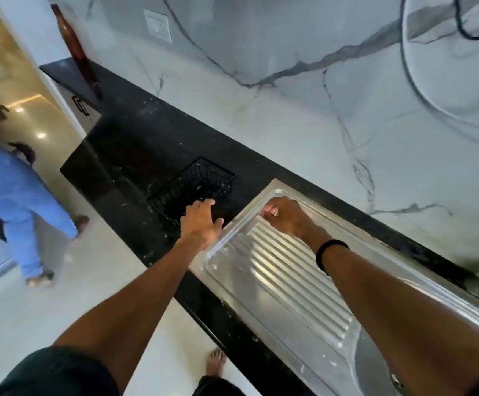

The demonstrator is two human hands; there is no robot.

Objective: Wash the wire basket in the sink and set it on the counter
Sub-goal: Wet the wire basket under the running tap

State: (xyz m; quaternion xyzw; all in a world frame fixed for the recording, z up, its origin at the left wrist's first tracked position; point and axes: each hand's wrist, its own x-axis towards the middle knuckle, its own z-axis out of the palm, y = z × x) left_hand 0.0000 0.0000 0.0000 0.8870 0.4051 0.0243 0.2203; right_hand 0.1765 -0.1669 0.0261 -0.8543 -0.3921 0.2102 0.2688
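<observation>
Black wire basket (pixel 193 187) upright on dark bench (pixel 135 144), left of steel drainboard (pixel 284 281), left hand (pixel 201 222) fingers spread, at basket's near rim, right hand (pixel 285 215) fisted, empty, over drainboard corner.

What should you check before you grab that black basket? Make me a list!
1. The black wire basket stands upright on the dark stone counter: ok.
2. The left hand is open, fingers at the basket's near edge; whether they touch it: cannot tell.
3. The right hand is free to help: cannot tell; it is curled over the ribbed steel drainboard, and anything inside it is hidden.
4. The basket is empty: ok, nothing shows inside.
5. The way to the sink bowl is clear: not ok; the right arm crosses the drainboard.
6. The tap is ready: cannot tell, blurred at the edge.
</observation>
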